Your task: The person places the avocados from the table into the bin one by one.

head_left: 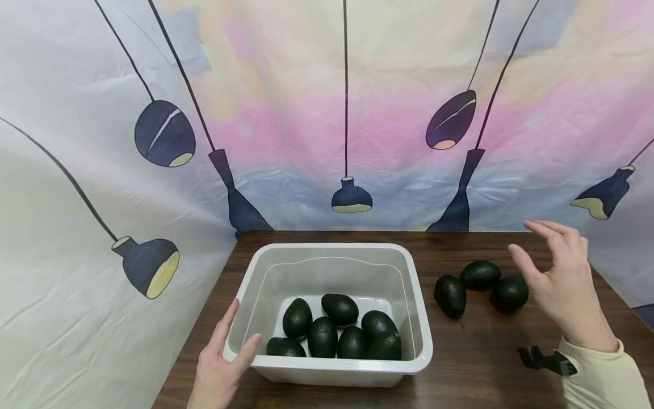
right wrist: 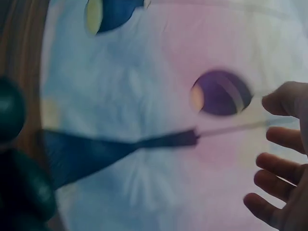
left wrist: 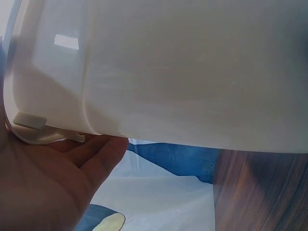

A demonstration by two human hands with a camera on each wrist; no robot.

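Note:
A white plastic bin [head_left: 327, 375] stands on the table with several dark green avocados [head_left: 322, 337] inside. My left hand [head_left: 217, 360] holds its near left corner, thumb by the front rim and fingers along the left side. In the left wrist view, the fingers [left wrist: 103, 156] of that hand reach under the rim against the outer wall. Three avocados [head_left: 481, 275] lie together on the table right of the bin. Just right of and above them is my right hand [head_left: 564, 278], thumb and fingers spread apart, holding nothing. The right wrist view shows its fingertips [right wrist: 267, 166] clear of the avocados [right wrist: 29, 185].
The brown wooden table [head_left: 470, 363] ends at a hanging cloth [head_left: 398, 142] printed with lamps, which also covers the left side. A black strap [head_left: 546, 360] sticks out from the right sleeve [head_left: 605, 375].

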